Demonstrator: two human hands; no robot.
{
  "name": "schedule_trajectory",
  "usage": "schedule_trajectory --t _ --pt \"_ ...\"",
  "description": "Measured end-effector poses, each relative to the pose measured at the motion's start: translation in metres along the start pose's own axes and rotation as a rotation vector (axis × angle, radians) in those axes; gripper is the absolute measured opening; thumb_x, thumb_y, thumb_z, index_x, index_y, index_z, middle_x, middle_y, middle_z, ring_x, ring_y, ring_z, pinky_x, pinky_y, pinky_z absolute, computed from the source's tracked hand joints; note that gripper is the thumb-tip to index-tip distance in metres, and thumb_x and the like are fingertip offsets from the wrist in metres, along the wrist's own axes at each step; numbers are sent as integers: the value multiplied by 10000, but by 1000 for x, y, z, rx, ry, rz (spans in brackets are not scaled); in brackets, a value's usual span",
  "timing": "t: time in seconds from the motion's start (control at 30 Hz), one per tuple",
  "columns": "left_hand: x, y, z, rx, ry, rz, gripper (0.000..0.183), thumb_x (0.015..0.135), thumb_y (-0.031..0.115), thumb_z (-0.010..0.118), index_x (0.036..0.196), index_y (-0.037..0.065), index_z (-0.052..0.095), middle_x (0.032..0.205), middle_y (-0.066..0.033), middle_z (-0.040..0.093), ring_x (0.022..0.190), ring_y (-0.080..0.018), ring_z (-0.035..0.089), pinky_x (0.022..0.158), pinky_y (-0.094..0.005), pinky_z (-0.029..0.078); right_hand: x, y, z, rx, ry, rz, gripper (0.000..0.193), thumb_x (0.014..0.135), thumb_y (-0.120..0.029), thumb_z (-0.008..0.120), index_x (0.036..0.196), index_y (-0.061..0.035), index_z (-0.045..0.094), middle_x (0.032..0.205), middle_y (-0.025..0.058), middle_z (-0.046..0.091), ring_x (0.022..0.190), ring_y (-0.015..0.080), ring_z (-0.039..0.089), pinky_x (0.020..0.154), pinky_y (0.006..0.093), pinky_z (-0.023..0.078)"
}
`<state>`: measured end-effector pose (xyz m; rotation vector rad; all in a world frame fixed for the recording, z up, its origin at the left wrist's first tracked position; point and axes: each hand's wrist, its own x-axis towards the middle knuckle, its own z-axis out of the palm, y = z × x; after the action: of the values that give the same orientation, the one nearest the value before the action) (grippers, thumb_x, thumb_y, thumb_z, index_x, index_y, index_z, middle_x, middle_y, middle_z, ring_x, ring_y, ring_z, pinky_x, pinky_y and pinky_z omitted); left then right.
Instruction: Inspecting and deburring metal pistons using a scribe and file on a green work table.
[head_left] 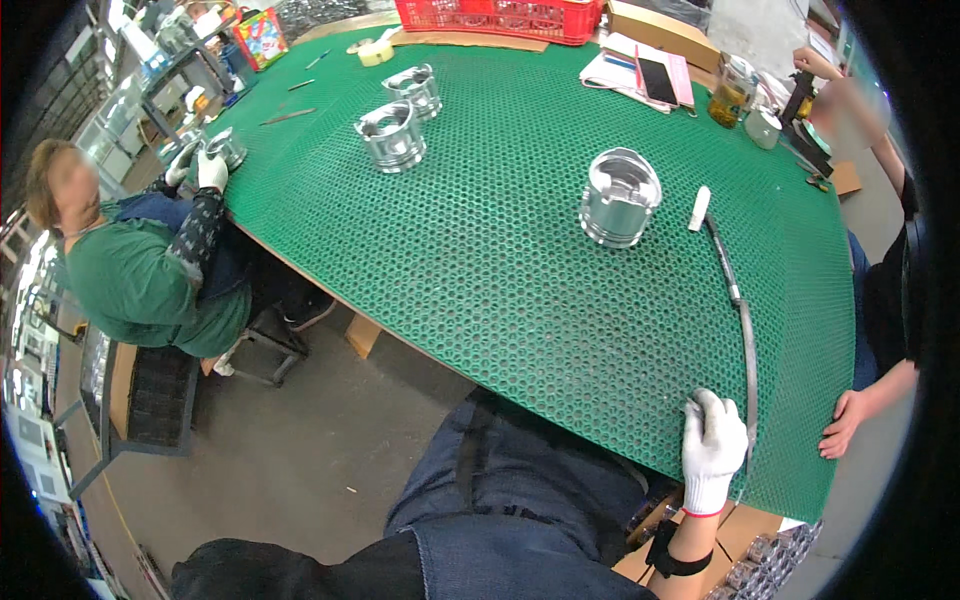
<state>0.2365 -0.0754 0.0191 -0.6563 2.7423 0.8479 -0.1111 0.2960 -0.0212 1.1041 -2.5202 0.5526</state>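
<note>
A person's right hand (pixel 714 440), in a white knit glove with a red-edged cuff, rests at the near edge of a counter (pixel 500 280) covered in green honeycomb-patterned matting. Its grip is loosely curled, and whether anything is inside cannot be told. Just beside it, to the right, a slender grey-black strip (pixel 751 370) runs away across the mat toward a white tip (pixel 699 208). Left of that tip stands a single silver piston (pixel 615 215); two more pistons (pixel 397 150) stand close together farther left. The left hand lies outside the view, its grip unknown.
</note>
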Motion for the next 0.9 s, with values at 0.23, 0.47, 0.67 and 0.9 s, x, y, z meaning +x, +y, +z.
schedule_trajectory --t 0.23,0.47,0.67,0.9 --pt "-99 1 144 -299 -728 -6 386 948 240 541 1293 80 604 1235 -149 656 1124 -283 607 968 -377 465 2 -4 -1 -8 -18 43 211 787 -110 738 994 -119 696 805 101 610 698 302 615 620 396 482" --pt "-155 -35 200 -395 -1028 -161 407 910 277 583 1274 102 639 1209 -157 676 1112 -325 620 962 -407 473 15 -15 4 14 -39 25 200 784 -164 733 979 -157 687 762 75 591 646 280 604 591 387 478" --pt "-63 -10 121 223 -1253 -171 357 888 300 623 1193 137 711 1122 -115 723 1033 -334 668 912 -428 509 2 -5 -5 19 -23 45 185 795 -164 729 976 -154 687 746 82 577 637 282 604 584 389 477" --pt "108 147 -26 204 179 624 395 850 161 685 1233 82 630 1208 -152 651 1141 -350 603 976 -457 473 -7 0 -6 -65 29 -4 217 776 -193 717 983 -143 676 744 63 545 648 258 592 575 378 476"
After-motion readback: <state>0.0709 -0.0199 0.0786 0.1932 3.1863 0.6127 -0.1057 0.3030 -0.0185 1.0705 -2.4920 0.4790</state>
